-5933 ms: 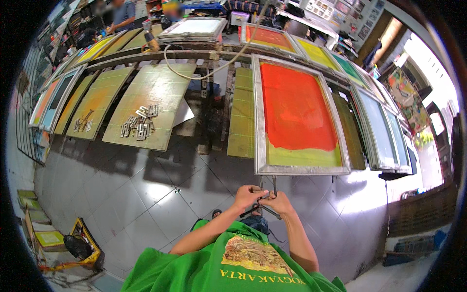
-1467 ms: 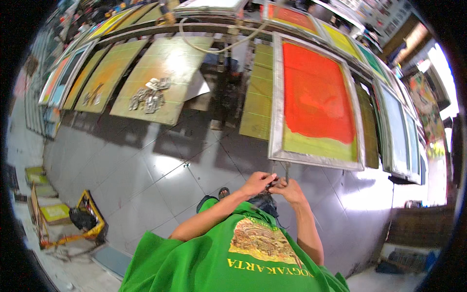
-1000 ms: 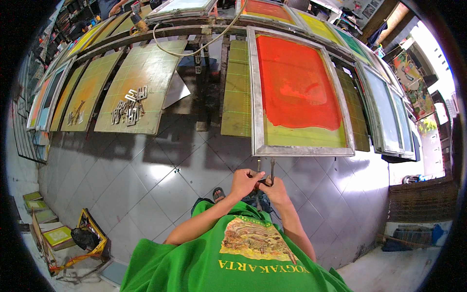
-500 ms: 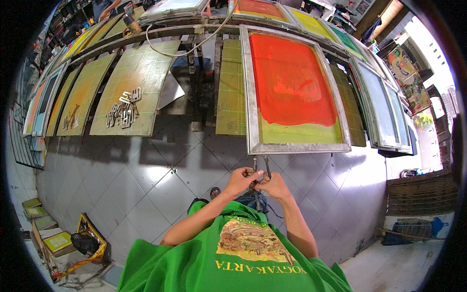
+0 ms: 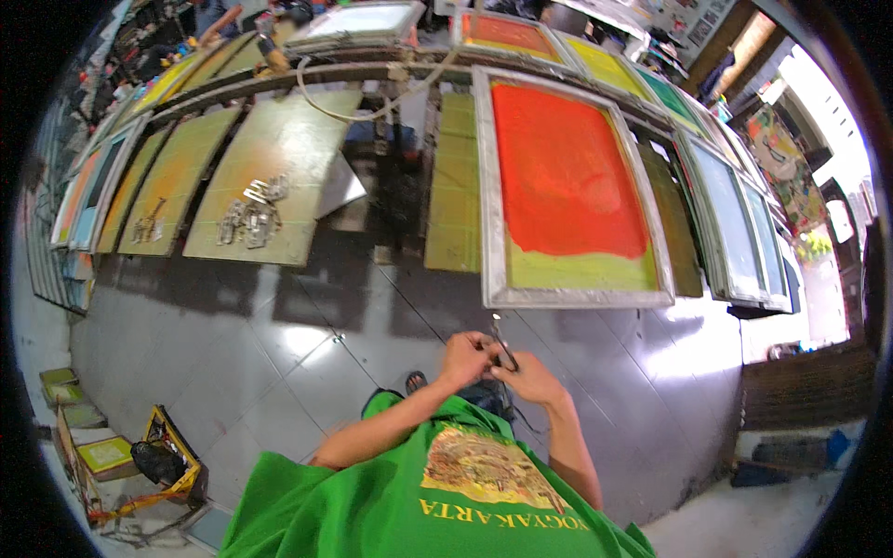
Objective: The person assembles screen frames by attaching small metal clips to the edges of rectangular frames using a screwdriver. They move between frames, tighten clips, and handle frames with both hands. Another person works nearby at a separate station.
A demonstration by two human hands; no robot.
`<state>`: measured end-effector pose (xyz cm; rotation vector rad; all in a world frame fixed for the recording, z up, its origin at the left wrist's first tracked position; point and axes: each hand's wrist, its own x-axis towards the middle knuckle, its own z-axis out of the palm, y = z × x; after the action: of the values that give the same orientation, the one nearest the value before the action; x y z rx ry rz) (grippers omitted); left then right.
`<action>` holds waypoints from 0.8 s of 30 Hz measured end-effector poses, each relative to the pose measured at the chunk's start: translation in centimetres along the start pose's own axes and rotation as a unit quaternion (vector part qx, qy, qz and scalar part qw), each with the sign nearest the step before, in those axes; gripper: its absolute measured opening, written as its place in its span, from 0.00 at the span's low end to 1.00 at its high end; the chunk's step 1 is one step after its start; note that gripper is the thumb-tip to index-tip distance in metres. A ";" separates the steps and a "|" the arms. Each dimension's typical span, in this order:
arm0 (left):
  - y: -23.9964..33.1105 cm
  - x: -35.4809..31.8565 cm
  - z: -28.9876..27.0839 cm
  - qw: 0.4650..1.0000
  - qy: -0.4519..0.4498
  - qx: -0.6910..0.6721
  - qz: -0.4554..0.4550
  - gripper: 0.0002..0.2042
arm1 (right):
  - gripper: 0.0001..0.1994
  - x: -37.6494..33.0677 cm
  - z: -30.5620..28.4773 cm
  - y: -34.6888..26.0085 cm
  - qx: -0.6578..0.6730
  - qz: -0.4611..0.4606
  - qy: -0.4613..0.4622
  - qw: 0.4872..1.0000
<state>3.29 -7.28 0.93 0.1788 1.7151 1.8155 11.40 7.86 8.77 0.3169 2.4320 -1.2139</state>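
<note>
My two hands are together in front of my green shirt, just below the near edge of a silver-framed printing screen [image 5: 579,299] coated with red ink over yellow-green mesh. My right hand [image 5: 530,377] is closed on a slim dark wrench [image 5: 505,346], which points up toward the screen frame. Fingers pinched, my left hand [image 5: 465,361] meets the right one beside the wrench. What it grips is small, partly covered by the fingers and blurred.
A pile of metal clamps or brackets [image 5: 251,219] lies on a yellowish board [image 5: 279,139], with a smaller heap of metal parts [image 5: 149,223] on another board. Pale screens [image 5: 735,219] stand right. A yellow frame [image 5: 177,442] lies lower left. A pale hose [image 5: 372,116] loops above the rack.
The view has tilted, so the rack and screen sit lower. My hands have drawn closer together, and the wrench now leans across toward the left hand. The small metal piece no longer shows separately.
</note>
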 end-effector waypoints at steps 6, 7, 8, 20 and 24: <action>-1.9 0.4 0.5 0.992 -0.097 -0.076 -0.025 0.16 | 0.14 -1.1 -1.6 1.7 0.151 0.013 0.040 0.988; -2.0 0.6 0.4 0.989 -0.112 -0.058 -0.079 0.17 | 0.15 -0.8 -1.1 2.1 0.151 0.031 0.051 0.987; -1.7 0.2 0.1 0.981 -0.136 -0.096 -0.101 0.17 | 0.17 -0.6 -0.9 2.2 0.152 0.049 0.064 0.985; -1.1 -0.4 1.1 0.992 -0.048 -0.034 -0.112 0.17 | 0.15 0.8 1.4 2.2 0.174 0.082 0.158 0.969; 0.6 -0.8 0.4 0.993 -0.016 0.043 -0.111 0.16 | 0.22 0.3 1.7 -0.3 0.072 0.083 0.192 0.975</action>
<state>3.92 -7.37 1.84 0.0498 1.7199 1.5718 11.44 6.38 7.91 0.8499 2.5685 -1.3581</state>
